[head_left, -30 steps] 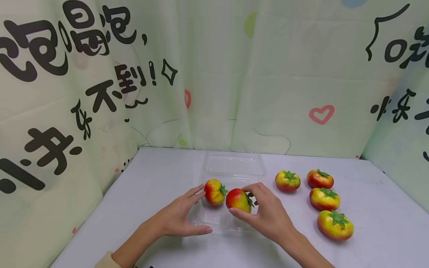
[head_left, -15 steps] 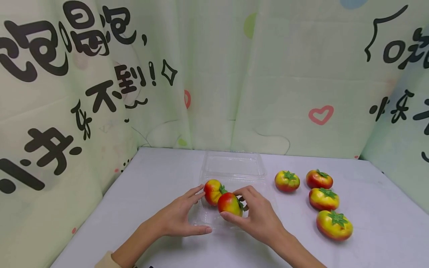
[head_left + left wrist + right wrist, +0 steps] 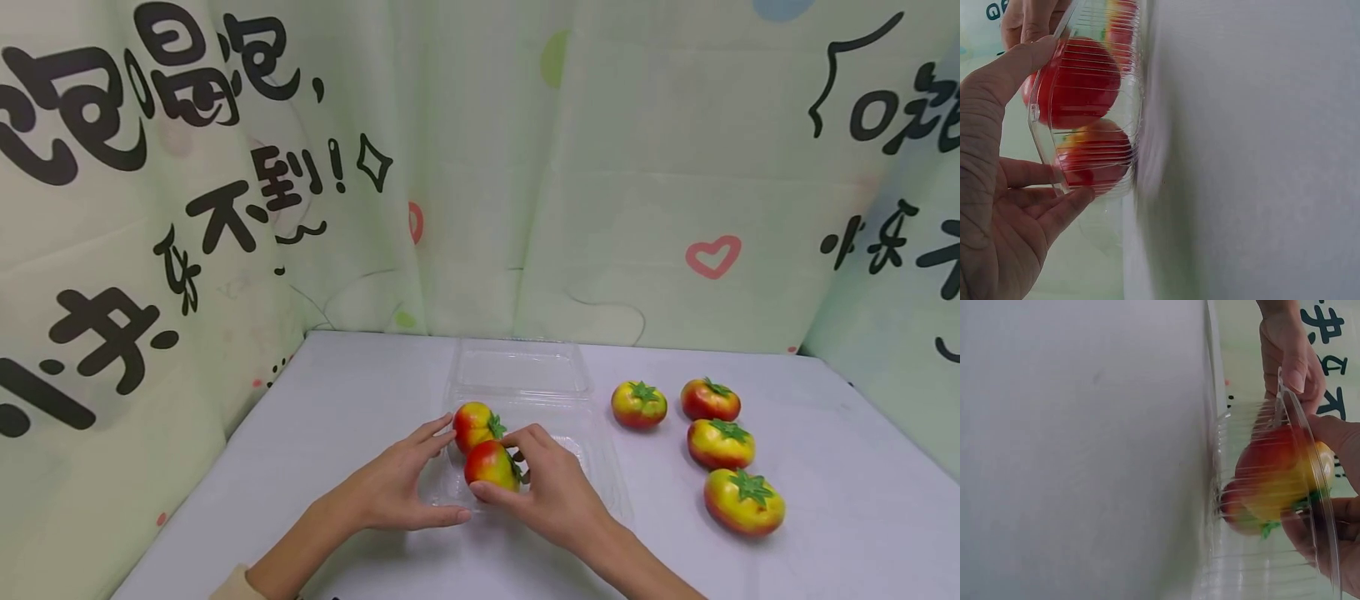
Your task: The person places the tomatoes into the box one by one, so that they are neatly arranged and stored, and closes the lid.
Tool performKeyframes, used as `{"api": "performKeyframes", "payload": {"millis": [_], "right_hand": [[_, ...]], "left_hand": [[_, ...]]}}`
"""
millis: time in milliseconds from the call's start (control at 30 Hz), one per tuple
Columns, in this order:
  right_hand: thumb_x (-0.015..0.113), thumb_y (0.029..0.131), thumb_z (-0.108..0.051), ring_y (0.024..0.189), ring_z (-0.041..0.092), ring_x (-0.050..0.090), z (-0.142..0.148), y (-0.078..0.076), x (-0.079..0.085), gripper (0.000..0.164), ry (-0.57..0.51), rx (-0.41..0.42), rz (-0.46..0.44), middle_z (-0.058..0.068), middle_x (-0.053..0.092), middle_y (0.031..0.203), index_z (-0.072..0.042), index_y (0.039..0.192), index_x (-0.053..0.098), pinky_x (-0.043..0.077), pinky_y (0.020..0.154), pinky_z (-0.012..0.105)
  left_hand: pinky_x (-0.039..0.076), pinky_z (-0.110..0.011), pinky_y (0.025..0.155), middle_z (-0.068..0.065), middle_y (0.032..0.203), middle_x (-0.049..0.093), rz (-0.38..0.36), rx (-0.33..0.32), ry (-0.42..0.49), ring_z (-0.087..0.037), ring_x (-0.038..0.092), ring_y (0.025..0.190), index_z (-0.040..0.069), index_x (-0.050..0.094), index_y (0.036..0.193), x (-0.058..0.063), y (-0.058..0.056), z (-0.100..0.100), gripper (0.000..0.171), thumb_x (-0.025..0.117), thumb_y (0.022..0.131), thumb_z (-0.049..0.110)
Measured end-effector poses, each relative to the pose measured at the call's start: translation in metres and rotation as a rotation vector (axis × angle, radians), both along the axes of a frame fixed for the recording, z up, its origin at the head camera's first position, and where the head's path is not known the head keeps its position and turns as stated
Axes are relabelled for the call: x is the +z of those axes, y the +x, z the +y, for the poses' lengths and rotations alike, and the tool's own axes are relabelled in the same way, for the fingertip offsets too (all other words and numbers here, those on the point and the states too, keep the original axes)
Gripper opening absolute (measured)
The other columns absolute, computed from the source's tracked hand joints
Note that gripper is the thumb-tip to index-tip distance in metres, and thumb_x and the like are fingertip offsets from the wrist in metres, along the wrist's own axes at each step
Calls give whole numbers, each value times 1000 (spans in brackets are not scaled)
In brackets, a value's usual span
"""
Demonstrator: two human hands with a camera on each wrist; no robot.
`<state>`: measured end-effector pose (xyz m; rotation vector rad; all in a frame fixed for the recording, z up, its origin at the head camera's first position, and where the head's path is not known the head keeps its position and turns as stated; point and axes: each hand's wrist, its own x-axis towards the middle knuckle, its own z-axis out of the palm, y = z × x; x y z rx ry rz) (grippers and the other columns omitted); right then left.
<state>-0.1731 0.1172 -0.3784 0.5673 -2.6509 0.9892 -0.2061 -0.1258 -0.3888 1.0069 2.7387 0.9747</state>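
Observation:
In the head view my right hand point(image 3: 551, 492) pinches a red and yellow persimmon point(image 3: 489, 467) between thumb and fingers, its green leafy cap turned toward the palm. The fruit is inside the base of a clear plastic clamshell box point(image 3: 592, 479), on the near left side. Just behind it lies another persimmon point(image 3: 474, 427), partly covered by the held one. My left hand point(image 3: 397, 483) spans the box's near left corner with extended fingers. In the left wrist view its thumb lies along the box rim point(image 3: 1036, 112), and its fingertips point(image 3: 1082, 197) touch the box wall.
The box's open lid point(image 3: 521, 367) lies flat toward the back. Right of the box, several persimmons rest on the white table point(image 3: 360, 375): one point(image 3: 639, 405) nearer the box, and a column from the back one point(image 3: 710, 399) to the front one point(image 3: 744, 502). Printed curtains surround the table.
My right hand has moved the held persimmon left and slightly nearer me, down into the box's near left part, in front of the other persimmon. The left hand has stayed at the box.

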Motion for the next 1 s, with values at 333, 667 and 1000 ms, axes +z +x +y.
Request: {"api": "performKeyframes", "payload": {"millis": [333, 667, 1000], "right_hand": [[88, 79, -43, 81, 12, 61, -10, -3, -4, 51, 2, 39, 13, -3, 64, 102, -8, 110, 67, 57, 71, 23], [82, 87, -42, 85, 15, 65, -11, -1, 0, 49, 28, 63, -45, 0, 67, 110, -7, 118, 67, 59, 75, 24], [80, 90, -40, 94, 21, 67, 1, 3, 4, 41, 3, 36, -1, 4, 70, 113, -11, 117, 69, 62, 80, 35]], "left_hand": [[45, -54, 111, -2, 167, 29, 1, -17, 9, -27, 49, 141, 8, 45, 154, 1, 0, -1, 94, 77, 83, 60], [43, -57, 112, -1, 167, 30, -2, -15, 12, -31, 41, 147, 9, 46, 154, 1, 0, -1, 94, 78, 82, 60], [43, -59, 111, 0, 167, 30, -4, -1, -2, -30, 42, 146, 12, 45, 155, 0, 1, -1, 94, 77, 82, 61]]}}
